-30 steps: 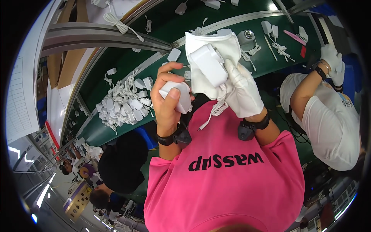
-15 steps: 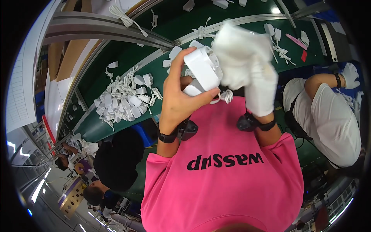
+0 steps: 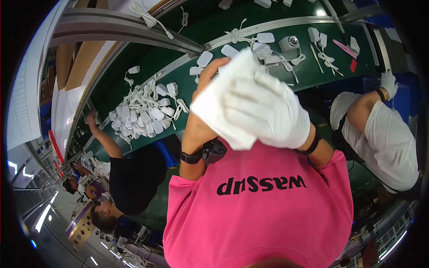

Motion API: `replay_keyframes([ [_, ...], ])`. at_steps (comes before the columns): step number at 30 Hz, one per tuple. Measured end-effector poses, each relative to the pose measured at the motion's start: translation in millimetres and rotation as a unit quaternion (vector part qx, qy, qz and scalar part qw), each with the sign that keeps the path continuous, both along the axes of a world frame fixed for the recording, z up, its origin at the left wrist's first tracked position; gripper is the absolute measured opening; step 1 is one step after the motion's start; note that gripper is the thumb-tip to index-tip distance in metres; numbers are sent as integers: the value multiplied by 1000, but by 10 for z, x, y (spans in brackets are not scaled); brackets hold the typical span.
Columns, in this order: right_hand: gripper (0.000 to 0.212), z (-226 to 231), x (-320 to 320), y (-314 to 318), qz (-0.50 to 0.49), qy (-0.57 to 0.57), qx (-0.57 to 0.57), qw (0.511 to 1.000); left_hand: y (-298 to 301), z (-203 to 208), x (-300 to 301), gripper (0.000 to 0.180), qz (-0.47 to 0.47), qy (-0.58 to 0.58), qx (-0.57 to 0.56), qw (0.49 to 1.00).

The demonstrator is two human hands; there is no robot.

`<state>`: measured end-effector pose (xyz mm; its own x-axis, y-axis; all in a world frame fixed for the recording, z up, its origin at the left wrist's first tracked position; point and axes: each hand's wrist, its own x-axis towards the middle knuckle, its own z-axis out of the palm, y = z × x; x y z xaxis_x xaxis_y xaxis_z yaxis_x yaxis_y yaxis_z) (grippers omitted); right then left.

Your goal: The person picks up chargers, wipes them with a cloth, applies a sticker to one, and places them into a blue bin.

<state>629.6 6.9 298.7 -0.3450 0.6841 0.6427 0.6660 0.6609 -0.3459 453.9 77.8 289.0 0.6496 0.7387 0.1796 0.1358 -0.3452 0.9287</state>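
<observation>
Right hand (image 3: 270, 107): fingers extended over cloth (image 3: 219, 96), grip unclear | Left hand (image 3: 196, 131): grip hidden | Wiping apparently unfinished; charger pile (image 3: 145, 118) status unclear

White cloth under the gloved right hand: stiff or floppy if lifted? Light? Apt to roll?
The white cloth is probably floppy: it looks thin, with soft shading under the right hand. Likely light for its size, since it seems more sheet than solid. It should fold sooner than roll, as it shows flat edges and corners.
</observation>
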Motion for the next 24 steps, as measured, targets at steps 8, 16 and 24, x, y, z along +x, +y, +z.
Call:
replay_keyframes([
  [8, 34, -33, -63, 4, -56, 14, -20, 998, -46, -19, 40, 61, 57, -34, -93, 993],
  [16, 32, 7, -61, -9, -91, 25, -28, 995, -26, -97, -17, 68, 37, 42, -9, 998],
  [24, 41, -352, 122, -480, -218, 579, -350, 703, -124, 216, 56, 87, 62, 29, -161, 985],
])
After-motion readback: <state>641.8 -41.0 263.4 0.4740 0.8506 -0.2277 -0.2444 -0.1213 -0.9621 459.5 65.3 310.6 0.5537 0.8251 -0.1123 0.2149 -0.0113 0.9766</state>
